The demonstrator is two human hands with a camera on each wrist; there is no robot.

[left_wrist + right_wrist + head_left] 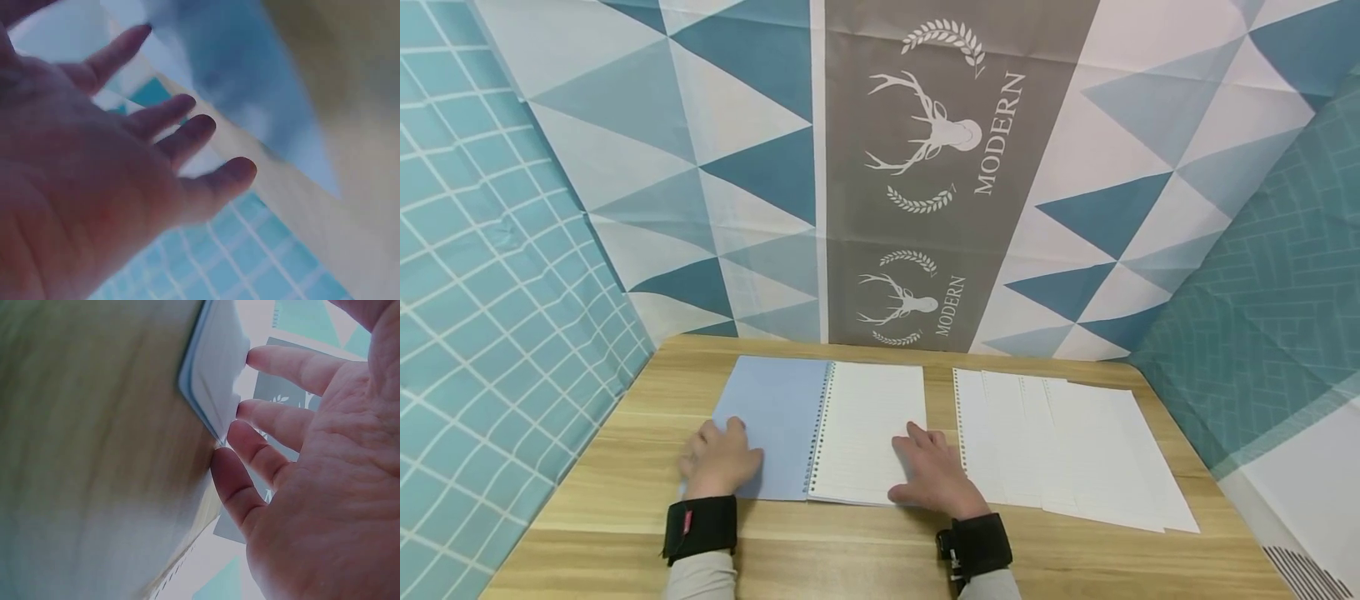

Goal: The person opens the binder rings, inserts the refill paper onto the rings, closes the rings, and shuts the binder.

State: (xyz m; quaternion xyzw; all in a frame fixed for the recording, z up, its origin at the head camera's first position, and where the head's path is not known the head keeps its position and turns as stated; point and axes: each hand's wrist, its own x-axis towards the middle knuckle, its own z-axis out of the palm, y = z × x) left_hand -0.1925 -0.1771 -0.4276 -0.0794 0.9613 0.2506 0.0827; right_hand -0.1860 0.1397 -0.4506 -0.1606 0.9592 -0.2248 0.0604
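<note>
A spiral notebook lies open flat on the table, its blue cover to the left and a white lined page to the right of the wire binding. My left hand is at the cover's left edge with relaxed, spread fingers. In the left wrist view, that hand holds nothing, and the blue cover is beside its fingertips. The right hand is at the page's right edge. Its fingertips rest on or close to the page stack, uncurled; exact contact is unclear.
Several loose, punched white sheets overlap in a row to the right of the notebook. Light wood tabletop runs beneath everything. Patterned cloth hangs behind the table, with tiled-pattern sheeting along the left.
</note>
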